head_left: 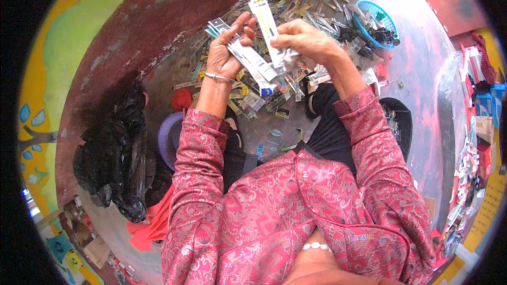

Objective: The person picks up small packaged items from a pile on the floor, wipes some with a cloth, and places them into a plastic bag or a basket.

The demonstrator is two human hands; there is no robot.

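Note:
Several slim white packets [248, 59] lie across my left hand [226, 53], held under the thumb with the other fingers partly spread. One packet's lower end is blue and yellow. My right hand [309, 42] pinches a long, narrow white packet with yellow marks [262, 13], which stands nearly upright close to the left fingertips. Crumpled clear plastic [289, 59] shows just below the right fingers; whether they grip it too, I cannot tell. Beneath both hands, a wide heap of similar slim packets [303, 8] is spread over the floor.
A blue plastic basket [392, 15] holding dark pieces stands at the far right. Black plastic bags [113, 153] slump on the left, near a purple round rim [168, 140] and red cloth [158, 214]. A dark red wall [142, 31] curves behind the heap.

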